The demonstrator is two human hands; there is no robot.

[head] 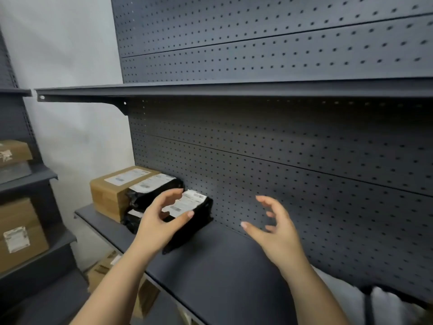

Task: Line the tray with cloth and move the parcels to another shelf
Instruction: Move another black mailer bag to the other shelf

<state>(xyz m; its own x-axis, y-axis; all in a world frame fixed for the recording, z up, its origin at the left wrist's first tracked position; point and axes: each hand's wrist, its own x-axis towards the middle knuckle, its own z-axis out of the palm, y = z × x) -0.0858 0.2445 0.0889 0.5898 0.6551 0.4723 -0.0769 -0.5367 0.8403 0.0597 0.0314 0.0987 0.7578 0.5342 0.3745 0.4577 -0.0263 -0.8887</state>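
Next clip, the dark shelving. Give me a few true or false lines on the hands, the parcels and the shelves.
1. The left hand is at a black parcel that bears a white label. True.
2. The right hand holds a parcel. False: it is open and empty, out in front of the pegboard.
3. A cardboard box stands left of the black parcels, on the same shelf. True.
4. The upper shelf is packed with parcels. False: none show on it.
5. The shelf to the right of the parcels is bare. True.
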